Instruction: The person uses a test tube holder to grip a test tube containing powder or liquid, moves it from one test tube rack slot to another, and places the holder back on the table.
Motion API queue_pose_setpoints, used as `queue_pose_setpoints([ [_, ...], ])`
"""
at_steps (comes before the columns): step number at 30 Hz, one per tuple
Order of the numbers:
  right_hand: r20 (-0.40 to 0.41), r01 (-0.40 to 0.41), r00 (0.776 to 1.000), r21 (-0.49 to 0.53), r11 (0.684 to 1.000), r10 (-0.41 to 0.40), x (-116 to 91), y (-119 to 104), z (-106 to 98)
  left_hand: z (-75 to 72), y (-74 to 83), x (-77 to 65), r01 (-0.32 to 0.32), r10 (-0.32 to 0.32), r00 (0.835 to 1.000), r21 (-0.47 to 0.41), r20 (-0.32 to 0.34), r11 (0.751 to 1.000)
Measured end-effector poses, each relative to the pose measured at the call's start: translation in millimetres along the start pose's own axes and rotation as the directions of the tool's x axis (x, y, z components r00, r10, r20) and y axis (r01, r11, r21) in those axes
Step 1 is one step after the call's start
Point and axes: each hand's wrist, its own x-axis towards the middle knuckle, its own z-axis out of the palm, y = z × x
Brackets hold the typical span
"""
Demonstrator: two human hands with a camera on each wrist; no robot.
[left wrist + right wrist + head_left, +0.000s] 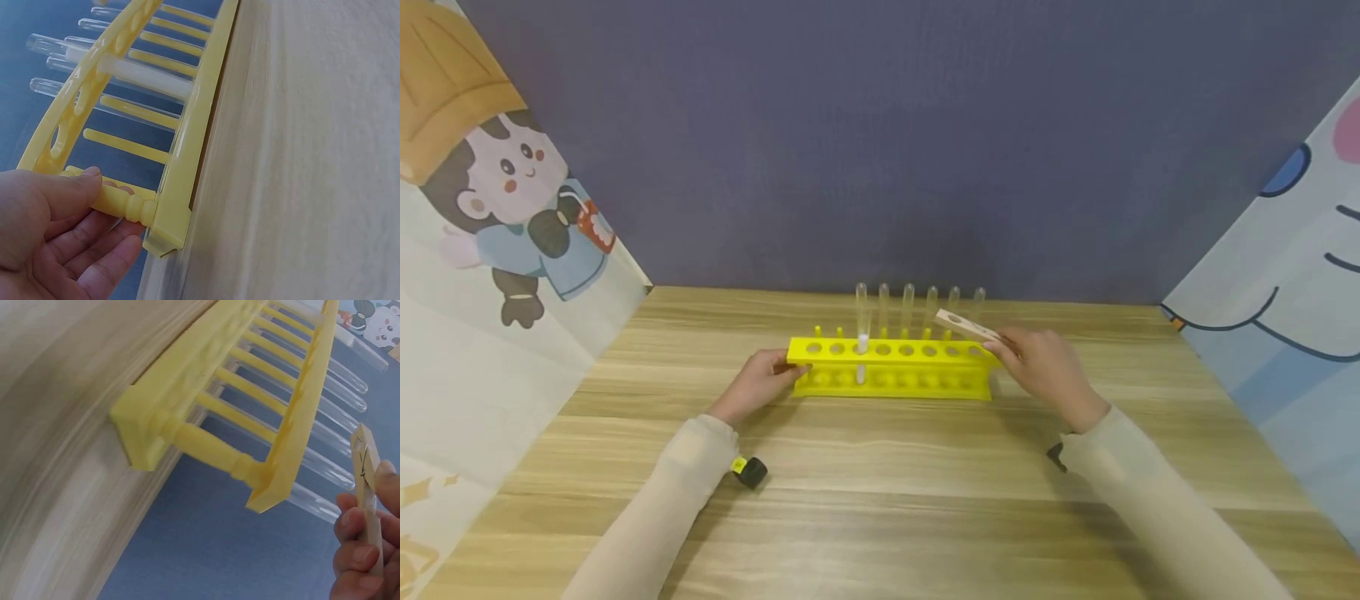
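Note:
A yellow test tube rack [891,392] stands on the table. My left hand [758,387] grips the post at its left end, thumb and fingers round it in the left wrist view. One test tube [140,74] with white contents stands in a hole left of the middle. Behind it, several clear test tubes [908,304] sit upside down on the rear pegs. My right hand [1047,373] holds a wooden test tube clamp [365,462] by its handle, above the rack's right end. The clamp's head points left, apart from the tube with white contents.
The wooden tabletop [865,500] reaches back to a dark blue wall [880,150]. Cartoon-printed panels [520,208] rise at both sides. A small black object with a yellow label [749,472] shows beside the left sleeve.

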Motion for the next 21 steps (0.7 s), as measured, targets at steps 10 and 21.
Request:
queue_pose_setpoints([
  [10,-0.037,-0.02,0.999,-0.003,1.0,0.02,-10.5,13.7,0.8,-0.6,30.4,-10.4,-0.005,0.005,1.0,0.0,0.012,1.0],
  [21,-0.035,-0.058,0.998,-0.021,0.998,0.057,-20.5,23.9,-0.4,0.6,17.1,-4.7,-0.007,0.007,1.0,-0.001,0.006,1.0],
])
